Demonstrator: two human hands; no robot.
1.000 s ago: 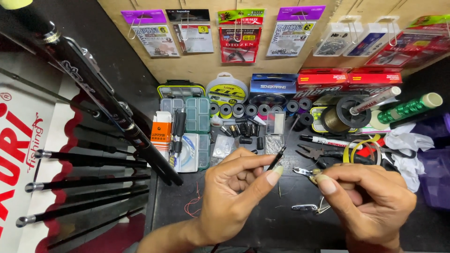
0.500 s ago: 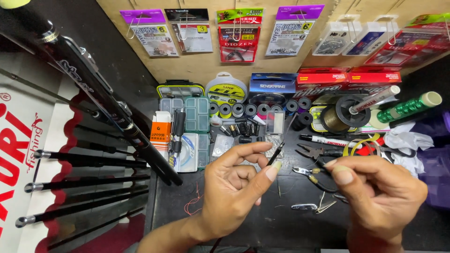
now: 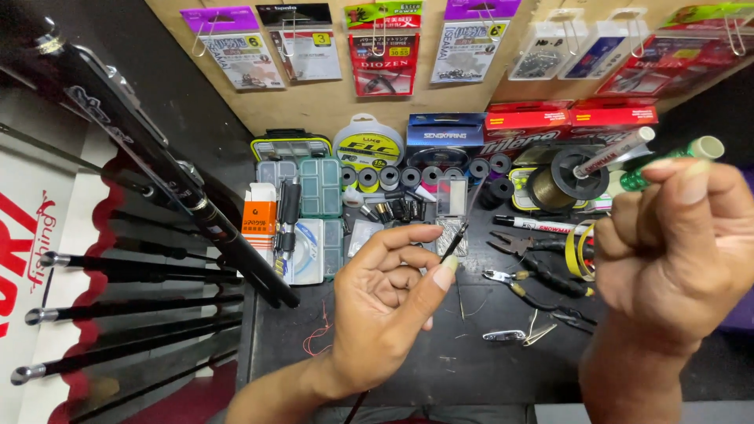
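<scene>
Pinching a thin dark rod tip (image 3: 454, 242) between thumb and forefinger, our left hand (image 3: 389, 302) sits nearest us, palm turned up above the black mat (image 3: 408, 361), the tip pointing up and away toward the clear tackle box (image 3: 452, 196). Our right hand (image 3: 675, 251) is raised to the right of that tip, well apart from it and clenched into a fist; we cannot tell what it grips, though a fine line may run between the hands. We judge the tip work to be mid-way: the piece is held ready, nothing visibly tied off. Beyond the tip lie pliers (image 3: 534, 263), then line spools (image 3: 408, 177), then hook packets (image 3: 385, 51) hanging on the board.
</scene>
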